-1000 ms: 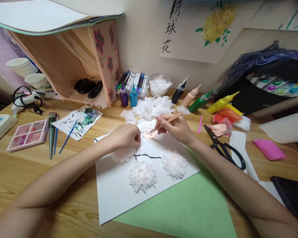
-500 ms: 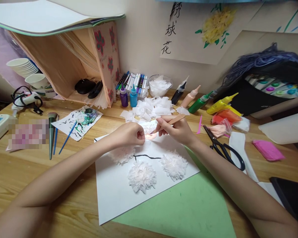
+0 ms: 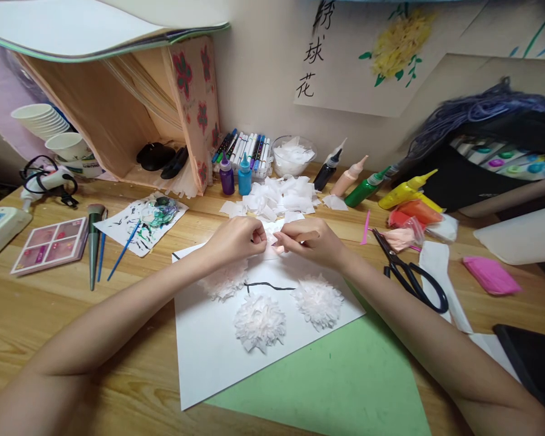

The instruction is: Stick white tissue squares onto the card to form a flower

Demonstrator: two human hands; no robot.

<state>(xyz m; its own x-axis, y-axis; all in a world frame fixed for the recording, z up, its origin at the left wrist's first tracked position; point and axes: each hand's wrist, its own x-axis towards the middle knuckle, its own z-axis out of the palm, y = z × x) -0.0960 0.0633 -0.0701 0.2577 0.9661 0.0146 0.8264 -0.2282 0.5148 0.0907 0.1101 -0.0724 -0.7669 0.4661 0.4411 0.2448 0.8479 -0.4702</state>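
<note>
My left hand (image 3: pixel 240 237) is closed in a pinch above the top of the white sheet (image 3: pixel 218 375), with a small piece of white tissue paper (image 3: pixel 269 231) at its fingertips. Facing it, my right hand (image 3: pixel 312 241) is closed around a thin wooden stick, mostly hidden by the fingers. A patch of peach colour (image 3: pixel 278 249) shows on the sheet below the fingertips. Pale ruffled paper flowers lie on the sheet: one at the front (image 3: pixel 260 323), one at the right (image 3: pixel 320 301), and one at the left (image 3: pixel 224 283) partly under my left wrist. Black painted lines (image 3: pixel 267 284) run between them.
Behind my hands lies a pile of white tissue squares (image 3: pixel 279 197), with a glass bowl (image 3: pixel 294 156) holding more. Paint bottles (image 3: pixel 366 189) stand behind at the right. Black scissors (image 3: pixel 404 275) lie beside my right forearm. Brushes (image 3: pixel 93 242) and a paint-smeared paper (image 3: pixel 149 221) are at the left.
My right hand has turned and moved slightly left, closer to my left hand. The wooden stick, plainly visible before, is now mostly hidden. My left hand has shifted little.
</note>
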